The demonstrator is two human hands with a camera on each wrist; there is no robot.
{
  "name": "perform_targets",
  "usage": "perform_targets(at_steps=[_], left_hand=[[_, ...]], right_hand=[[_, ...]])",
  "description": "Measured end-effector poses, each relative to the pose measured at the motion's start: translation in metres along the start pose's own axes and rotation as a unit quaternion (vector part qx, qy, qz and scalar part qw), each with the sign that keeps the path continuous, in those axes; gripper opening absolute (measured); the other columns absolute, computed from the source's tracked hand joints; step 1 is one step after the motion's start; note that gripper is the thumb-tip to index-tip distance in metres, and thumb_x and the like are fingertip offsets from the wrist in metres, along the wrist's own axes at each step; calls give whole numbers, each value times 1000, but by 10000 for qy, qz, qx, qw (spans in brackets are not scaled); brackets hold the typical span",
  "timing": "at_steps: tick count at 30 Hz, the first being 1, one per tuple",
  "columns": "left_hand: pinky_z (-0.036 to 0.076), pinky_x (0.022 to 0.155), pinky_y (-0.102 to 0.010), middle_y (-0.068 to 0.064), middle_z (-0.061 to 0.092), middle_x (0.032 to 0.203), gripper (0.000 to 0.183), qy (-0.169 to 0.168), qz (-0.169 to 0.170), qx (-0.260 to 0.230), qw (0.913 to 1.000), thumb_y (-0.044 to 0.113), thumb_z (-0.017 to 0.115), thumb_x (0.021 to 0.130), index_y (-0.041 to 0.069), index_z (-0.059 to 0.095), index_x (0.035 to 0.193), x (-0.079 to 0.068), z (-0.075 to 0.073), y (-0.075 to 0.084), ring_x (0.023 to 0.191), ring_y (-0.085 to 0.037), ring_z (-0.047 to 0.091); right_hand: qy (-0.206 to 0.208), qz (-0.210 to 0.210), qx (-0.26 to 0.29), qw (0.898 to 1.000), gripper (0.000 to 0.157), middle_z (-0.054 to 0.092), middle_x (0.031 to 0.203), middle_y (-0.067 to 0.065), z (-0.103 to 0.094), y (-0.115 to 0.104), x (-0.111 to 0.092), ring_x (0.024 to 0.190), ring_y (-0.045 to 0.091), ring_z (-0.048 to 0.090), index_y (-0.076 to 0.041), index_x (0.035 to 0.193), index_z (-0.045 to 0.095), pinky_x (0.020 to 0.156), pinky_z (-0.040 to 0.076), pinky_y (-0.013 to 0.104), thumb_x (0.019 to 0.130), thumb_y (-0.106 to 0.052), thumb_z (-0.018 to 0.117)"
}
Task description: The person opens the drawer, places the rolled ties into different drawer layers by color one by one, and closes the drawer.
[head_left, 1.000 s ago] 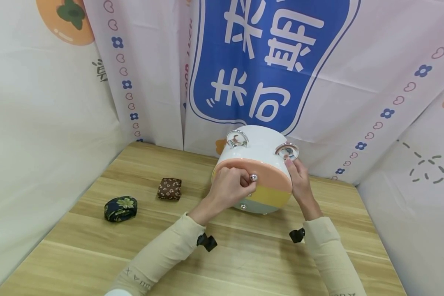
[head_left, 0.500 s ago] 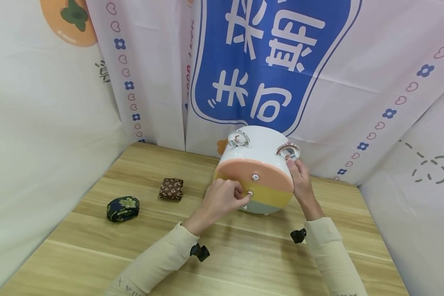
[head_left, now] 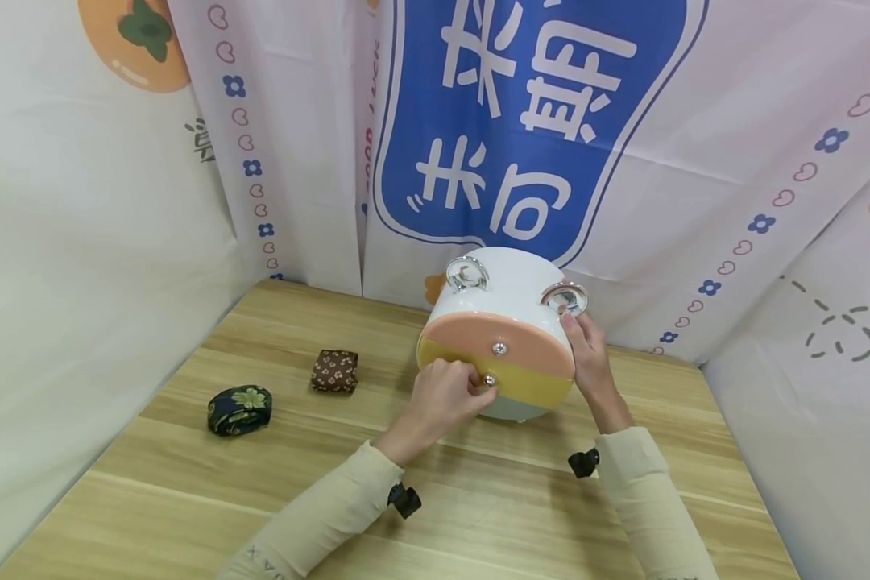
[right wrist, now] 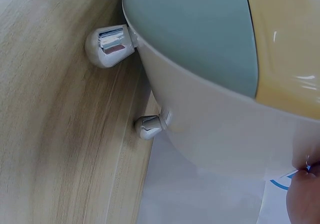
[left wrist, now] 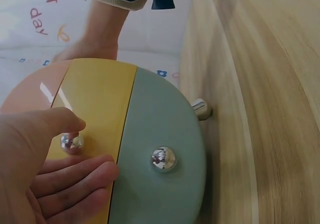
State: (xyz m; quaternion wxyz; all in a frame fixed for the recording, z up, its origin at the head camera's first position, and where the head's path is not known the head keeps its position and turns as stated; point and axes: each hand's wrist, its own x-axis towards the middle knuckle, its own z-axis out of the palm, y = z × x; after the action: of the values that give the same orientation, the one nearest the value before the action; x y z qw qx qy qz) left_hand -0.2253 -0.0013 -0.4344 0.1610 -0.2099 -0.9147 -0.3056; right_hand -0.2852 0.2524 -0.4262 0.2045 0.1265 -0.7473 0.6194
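A white, rounded drawer box (head_left: 511,270) carries orange, yellow and green drawer fronts, all flush with one another. My left hand (head_left: 445,399) is at the middle, yellow drawer (left wrist: 97,92). Its thumb and fingers pinch around that drawer's chrome knob (left wrist: 72,142), with the other fingertips lying over the yellow front. The green drawer's knob (left wrist: 163,159) shows beside my fingers in the left wrist view. At the box's right side, my right hand (head_left: 593,362) rests against the white wall, thumb just below a chrome ring (head_left: 565,298); some of its fingers are hidden behind the box.
Two rolled strips of patterned fabric, one brown (head_left: 335,370) and one dark with green flowers (head_left: 240,410), lie left of the box on the wooden table (head_left: 478,515). Chrome feet (right wrist: 107,45) hold the box up. A printed curtain (head_left: 304,145) hangs right behind.
My left hand has moved down from the top, orange drawer's knob to the yellow drawer's knob. The right hand, the box and both fabric rolls have stayed in place.
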Motion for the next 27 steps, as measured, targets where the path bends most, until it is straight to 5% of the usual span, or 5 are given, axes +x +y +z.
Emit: perform_targets(at_steps=[5, 10, 14, 27], left_hand=[[34, 42, -16, 11, 59, 51, 46, 146, 12, 123, 9998, 39, 79, 91, 20, 59, 54, 2, 5, 3, 47, 1, 43], [28, 41, -16, 15, 44, 45, 54, 454, 113, 317, 9984, 39, 79, 90, 22, 47, 51, 3, 10, 3, 45, 1, 33], [24, 40, -14, 14, 42, 44, 53, 700, 207, 346, 9967, 36, 79, 88, 22, 46, 50, 2, 14, 2, 44, 2, 30], [18, 40, -13, 16, 34, 45, 53, 905, 411, 505, 9938, 36, 78, 87, 23, 41, 51, -3, 16, 2, 45, 2, 25]], right_hand=[[-56, -7, -26, 10000, 38, 68, 108, -13, -1, 0, 0, 98, 4, 62, 3, 130, 65, 86, 51, 16, 111, -25, 48], [-55, 3, 50, 10000, 35, 69, 109, -12, -1, -1, 1, 99, 5, 62, -1, 128, 66, 86, 51, 16, 111, -26, 49], [-27, 10, 28, 10000, 30, 69, 107, -14, -1, 0, 0, 98, 4, 61, -5, 124, 68, 86, 51, 16, 111, -24, 49], [-52, -32, -71, 10000, 40, 68, 106, -17, -1, 3, 2, 98, 3, 61, 7, 130, 64, 86, 50, 16, 111, -23, 47]])
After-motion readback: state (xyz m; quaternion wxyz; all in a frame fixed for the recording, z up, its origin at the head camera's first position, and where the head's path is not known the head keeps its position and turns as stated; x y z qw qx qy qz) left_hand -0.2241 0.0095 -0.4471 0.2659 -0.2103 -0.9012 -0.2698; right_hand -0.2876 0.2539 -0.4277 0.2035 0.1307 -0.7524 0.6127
